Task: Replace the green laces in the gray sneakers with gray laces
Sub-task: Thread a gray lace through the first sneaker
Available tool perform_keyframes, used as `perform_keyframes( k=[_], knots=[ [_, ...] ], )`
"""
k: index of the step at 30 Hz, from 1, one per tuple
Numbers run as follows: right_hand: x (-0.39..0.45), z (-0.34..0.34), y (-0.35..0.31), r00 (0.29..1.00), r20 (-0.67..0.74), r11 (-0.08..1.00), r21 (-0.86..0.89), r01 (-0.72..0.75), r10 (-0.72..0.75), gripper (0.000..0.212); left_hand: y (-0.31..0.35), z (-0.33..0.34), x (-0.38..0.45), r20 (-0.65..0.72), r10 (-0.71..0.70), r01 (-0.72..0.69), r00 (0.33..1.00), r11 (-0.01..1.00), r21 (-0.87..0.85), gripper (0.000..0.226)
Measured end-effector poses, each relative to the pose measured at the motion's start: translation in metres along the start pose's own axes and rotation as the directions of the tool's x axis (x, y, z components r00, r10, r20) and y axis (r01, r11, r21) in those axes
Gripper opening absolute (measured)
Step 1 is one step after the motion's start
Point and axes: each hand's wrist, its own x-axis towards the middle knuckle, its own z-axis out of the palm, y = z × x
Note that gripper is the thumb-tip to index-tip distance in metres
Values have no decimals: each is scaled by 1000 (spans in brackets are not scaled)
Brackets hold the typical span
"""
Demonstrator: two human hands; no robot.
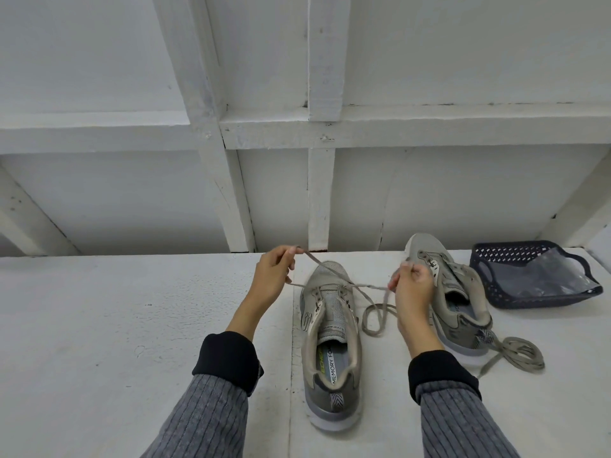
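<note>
Head view: near sneaker point(330, 345) is the landmark. Left hand point(273, 276) and right hand point(413, 285) each pinch an end of the gray lace point(334, 276), apparently evening it (lowest eyelets). Second sneaker point(453, 292) right of it; green laces unseen.

1. The near gray sneaker point(330, 342) stood upright on its sole, toe pointing away, a gray lace point(370, 309) threaded through its lowest eyelets, both ends lifted.
2. The second gray sneaker point(453, 292) stood just to its right, angled, unlaced.
3. Another gray lace point(515, 353) lay looped beside that shoe's heel.
</note>
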Motion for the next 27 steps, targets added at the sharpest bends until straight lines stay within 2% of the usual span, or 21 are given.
perform_keyframes(
  k=[2, 4, 5, 7, 9, 10, 12, 13, 15, 19, 22, 25, 27],
  knots=[
    [4, -6, 11, 990, 77, 962, -256, -91, 114, 23, -4, -2, -4, 19, -8, 8, 1000, 1000, 2, 25],
    [1, -8, 18, 976, 127, 844, -530, -82, 175, 36, -7, -1, -7, 48, 1, -2, 999, 1000, 19, 26],
    [-3, -6, 18, 982, 125, 770, -637, -28, 139, 42, -7, 0, -7, 63, 14, -16, 998, 999, 30, 27],
    [-15, -1, 11, 988, 134, 634, -758, 154, -79, 44, -7, 3, -8, 74, 31, -35, 997, 998, 49, 28],
    [-19, 7, 5, 935, 245, 608, -711, 354, -258, 29, -5, 5, -8, 73, 37, -42, 997, 998, 57, 27],
    [-17, 12, 5, 899, 346, 625, -648, 435, -268, 21, -5, 6, -8, 74, 41, -45, 996, 997, 60, 27],
    [-14, 18, 9, 825, 536, 644, -571, 509, -177, 15, -4, 9, -9, 75, 44, -50, 996, 997, 67, 27],
    [-13, 20, 12, 803, 583, 644, -568, 512, -123, 15, -4, 9, -9, 75, 45, -50, 996, 996, 68, 27],
    [-14, 22, 16, 805, 585, 664, -564, 492, -98, 14, -4, 10, -9, 83, 48, -54, 995, 996, 65, 27],
    [-24, 29, -2, 827, 526, 811, -386, 440, -199, 29, -2, 8, -11, 202, 70, -89, 977, 992, 91, 27],
    [-25, 39, -14, 760, 641, 893, -273, 357, -107, 36, 3, 8, -13, 322, 57, -85, 945, 994, 75, 29],
    [-20, 46, -11, 712, 701, 859, -345, 377, -31, 42, 11, 8, -14, 360, 50, -71, 932, 996, 46, 31],
    [-21, 47, -15, 695, 719, 879, -324, 350, -11, 36, 13, 6, -12, 353, 58, -74, 934, 997, 33, 31]
  ],
)
